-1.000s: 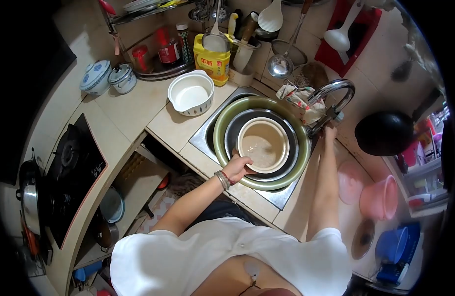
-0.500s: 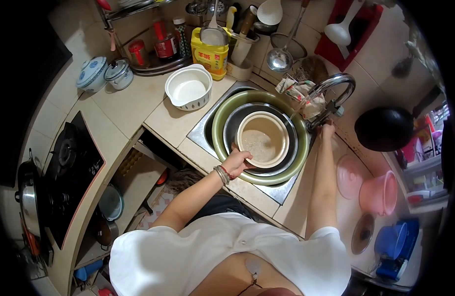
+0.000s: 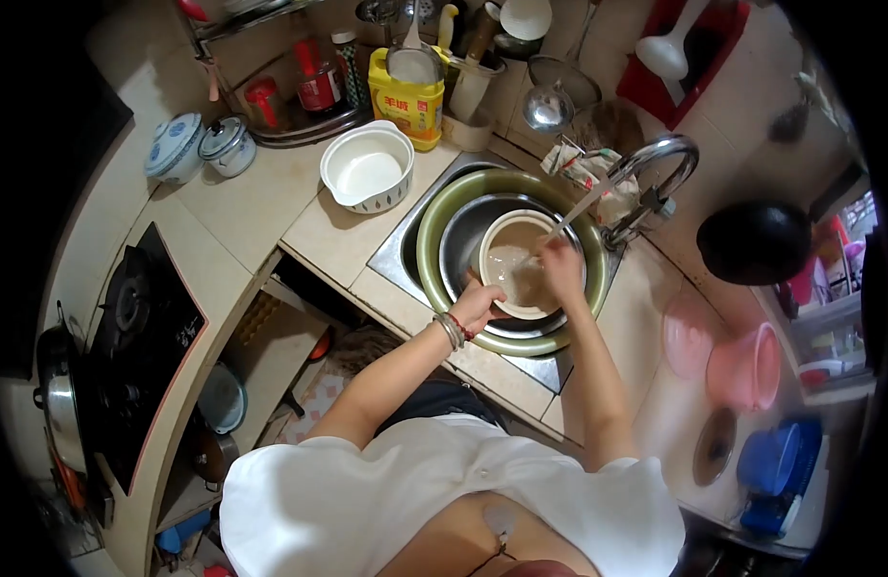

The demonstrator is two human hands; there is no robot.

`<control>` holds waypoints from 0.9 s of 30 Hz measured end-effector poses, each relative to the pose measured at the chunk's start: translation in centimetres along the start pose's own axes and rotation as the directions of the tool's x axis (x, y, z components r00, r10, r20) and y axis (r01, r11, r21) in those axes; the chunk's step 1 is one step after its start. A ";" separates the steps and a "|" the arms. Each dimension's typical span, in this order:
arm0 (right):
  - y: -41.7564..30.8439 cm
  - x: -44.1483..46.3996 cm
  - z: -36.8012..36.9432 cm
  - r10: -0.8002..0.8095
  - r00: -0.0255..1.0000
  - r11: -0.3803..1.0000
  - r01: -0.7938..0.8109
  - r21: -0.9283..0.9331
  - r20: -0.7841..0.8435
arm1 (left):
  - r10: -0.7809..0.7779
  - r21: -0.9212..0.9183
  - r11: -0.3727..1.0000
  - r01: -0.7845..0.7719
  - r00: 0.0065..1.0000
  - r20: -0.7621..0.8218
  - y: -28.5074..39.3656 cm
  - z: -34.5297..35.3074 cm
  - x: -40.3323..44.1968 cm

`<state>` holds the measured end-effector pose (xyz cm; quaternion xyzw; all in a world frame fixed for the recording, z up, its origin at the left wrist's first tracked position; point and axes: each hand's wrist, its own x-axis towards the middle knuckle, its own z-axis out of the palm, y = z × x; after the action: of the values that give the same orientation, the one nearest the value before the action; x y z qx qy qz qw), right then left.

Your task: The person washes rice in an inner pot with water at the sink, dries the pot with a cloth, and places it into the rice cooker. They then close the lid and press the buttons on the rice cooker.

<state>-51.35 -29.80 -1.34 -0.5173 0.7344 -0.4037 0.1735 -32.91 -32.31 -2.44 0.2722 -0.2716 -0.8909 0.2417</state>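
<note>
My left hand (image 3: 476, 306) grips the near-left rim of a round cream pot (image 3: 509, 231), with the thumb over the edge. Cloudy water and pale grains that look like rice lie in the pot. My right hand (image 3: 561, 276) is over the pot's right side, its fingers dipping inside and smeared by motion. A stream of water (image 3: 586, 200) falls from the curved faucet (image 3: 683, 159) into the pot. The pot stands inside a steel basin (image 3: 457, 245), which sits in a larger green basin (image 3: 431, 264) in the sink.
A white casserole (image 3: 367, 171) stands left of the sink (image 3: 398, 255), near a yellow jug (image 3: 405, 106). A black wok (image 3: 754, 242) hangs at the right above a pink bucket (image 3: 742, 367). A gas stove (image 3: 151, 346) is at far left.
My right hand has left the faucet's base and moved left into the pot. The water stream is now wider, and the pot has shifted slightly right.
</note>
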 end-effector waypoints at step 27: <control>-2.7 3.5 6.6 0.190 0.938 0.863 -0.019 -0.505 0.289 | -0.214 -0.161 0.955 0.248 0.956 0.202 0.1 -0.8 1.1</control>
<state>-46.65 -36.03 -2.68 -0.5630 0.8010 -0.1001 0.1771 -33.18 -33.28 -3.32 0.1960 -0.1750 -0.9556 0.1336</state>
